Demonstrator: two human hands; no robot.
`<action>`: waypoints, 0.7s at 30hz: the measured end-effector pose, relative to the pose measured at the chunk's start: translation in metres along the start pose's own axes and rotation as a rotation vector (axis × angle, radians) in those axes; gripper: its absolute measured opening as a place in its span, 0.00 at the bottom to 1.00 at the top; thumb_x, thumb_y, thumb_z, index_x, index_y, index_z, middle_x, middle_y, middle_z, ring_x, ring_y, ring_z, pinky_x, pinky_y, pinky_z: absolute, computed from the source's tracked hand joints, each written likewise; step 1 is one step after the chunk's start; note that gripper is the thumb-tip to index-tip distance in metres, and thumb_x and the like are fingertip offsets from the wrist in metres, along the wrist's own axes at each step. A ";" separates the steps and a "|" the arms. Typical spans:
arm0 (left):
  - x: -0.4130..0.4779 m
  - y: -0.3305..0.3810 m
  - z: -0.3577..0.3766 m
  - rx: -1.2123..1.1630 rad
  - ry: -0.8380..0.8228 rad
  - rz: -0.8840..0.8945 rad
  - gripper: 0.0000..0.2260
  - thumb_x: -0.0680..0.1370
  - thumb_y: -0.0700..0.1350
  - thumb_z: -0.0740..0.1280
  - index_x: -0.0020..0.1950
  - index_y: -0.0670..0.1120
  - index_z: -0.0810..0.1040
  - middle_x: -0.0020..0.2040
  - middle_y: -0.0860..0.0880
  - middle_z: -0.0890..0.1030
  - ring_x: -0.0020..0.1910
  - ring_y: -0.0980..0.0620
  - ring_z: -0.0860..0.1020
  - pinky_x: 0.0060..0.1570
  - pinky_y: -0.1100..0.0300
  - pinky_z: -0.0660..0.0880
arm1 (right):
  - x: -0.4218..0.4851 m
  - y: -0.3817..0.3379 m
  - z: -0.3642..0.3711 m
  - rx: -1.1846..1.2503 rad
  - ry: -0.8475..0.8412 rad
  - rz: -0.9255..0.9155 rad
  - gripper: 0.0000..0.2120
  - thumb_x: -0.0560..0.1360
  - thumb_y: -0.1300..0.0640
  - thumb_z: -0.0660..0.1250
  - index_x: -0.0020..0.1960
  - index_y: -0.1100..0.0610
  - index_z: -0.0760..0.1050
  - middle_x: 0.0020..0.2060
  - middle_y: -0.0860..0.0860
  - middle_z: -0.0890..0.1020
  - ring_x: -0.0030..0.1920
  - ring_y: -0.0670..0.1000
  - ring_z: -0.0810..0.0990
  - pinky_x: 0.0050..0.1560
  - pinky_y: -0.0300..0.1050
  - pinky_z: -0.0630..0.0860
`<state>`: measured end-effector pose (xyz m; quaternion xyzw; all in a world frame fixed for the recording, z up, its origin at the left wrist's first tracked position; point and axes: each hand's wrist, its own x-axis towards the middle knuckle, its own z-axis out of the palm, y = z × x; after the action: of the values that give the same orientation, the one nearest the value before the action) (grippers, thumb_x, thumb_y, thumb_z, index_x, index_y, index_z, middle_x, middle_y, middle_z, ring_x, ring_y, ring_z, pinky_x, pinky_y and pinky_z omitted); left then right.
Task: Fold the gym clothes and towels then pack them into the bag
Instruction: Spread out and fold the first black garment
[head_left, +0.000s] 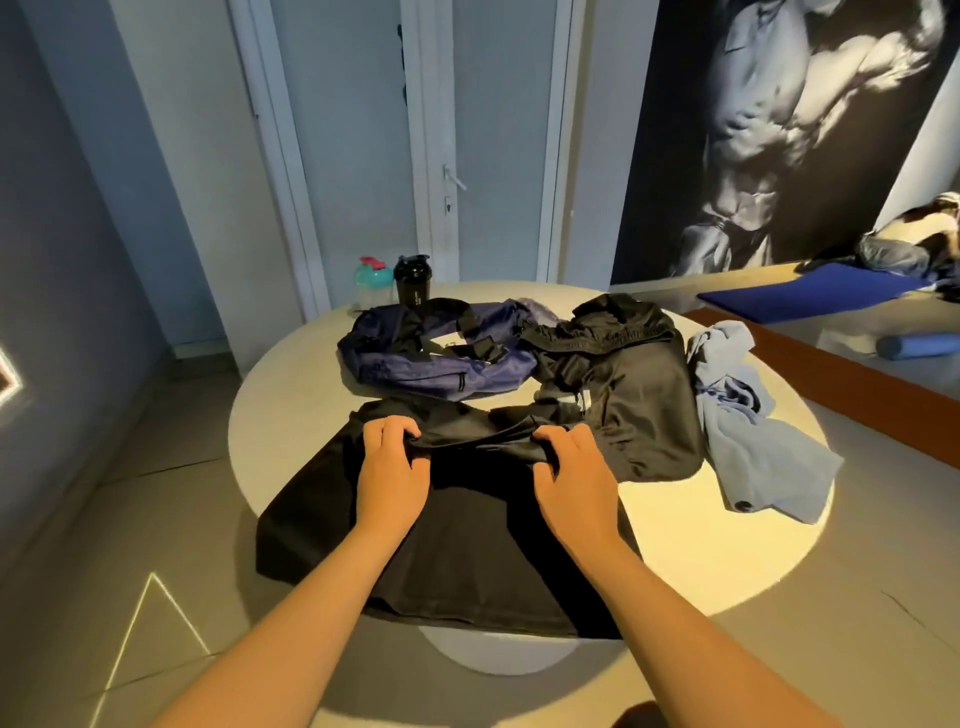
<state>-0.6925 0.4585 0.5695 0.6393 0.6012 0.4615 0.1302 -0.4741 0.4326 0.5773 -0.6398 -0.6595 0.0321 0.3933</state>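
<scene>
With the left hand (390, 462) and right hand (569, 470) each gripping the far edge of the black garment (467, 561) at the table (727, 561) near edge, uneven pulling could skew the fold.

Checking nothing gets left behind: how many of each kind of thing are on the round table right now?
Clothes: 3 (front black garment, second black garment, light blue garment)
Bags: 1 (navy bag)
Bottles: 2 (teal bottle, black bottle)
Total: 6
</scene>
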 end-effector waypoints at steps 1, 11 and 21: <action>-0.008 -0.004 -0.003 0.061 -0.019 -0.033 0.15 0.76 0.36 0.68 0.55 0.52 0.69 0.61 0.50 0.66 0.41 0.48 0.76 0.40 0.53 0.75 | -0.010 -0.002 0.000 -0.063 -0.064 -0.001 0.21 0.78 0.58 0.64 0.70 0.49 0.70 0.55 0.51 0.73 0.47 0.55 0.77 0.40 0.46 0.68; -0.067 -0.034 -0.016 0.380 -0.145 -0.002 0.12 0.75 0.46 0.69 0.53 0.54 0.68 0.64 0.50 0.70 0.52 0.46 0.75 0.52 0.52 0.71 | -0.061 0.012 0.004 -0.229 -0.406 0.025 0.07 0.79 0.58 0.65 0.56 0.55 0.71 0.55 0.57 0.71 0.45 0.60 0.74 0.43 0.50 0.71; -0.055 -0.026 0.005 0.110 -0.249 0.017 0.12 0.78 0.42 0.69 0.56 0.52 0.70 0.71 0.49 0.65 0.64 0.42 0.72 0.62 0.46 0.72 | -0.038 0.024 -0.001 -0.217 -0.098 0.013 0.08 0.74 0.61 0.67 0.52 0.59 0.73 0.55 0.56 0.74 0.55 0.60 0.72 0.52 0.51 0.71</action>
<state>-0.6973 0.4179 0.5244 0.7026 0.5995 0.3461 0.1647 -0.4588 0.4039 0.5466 -0.6804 -0.6735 -0.0054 0.2888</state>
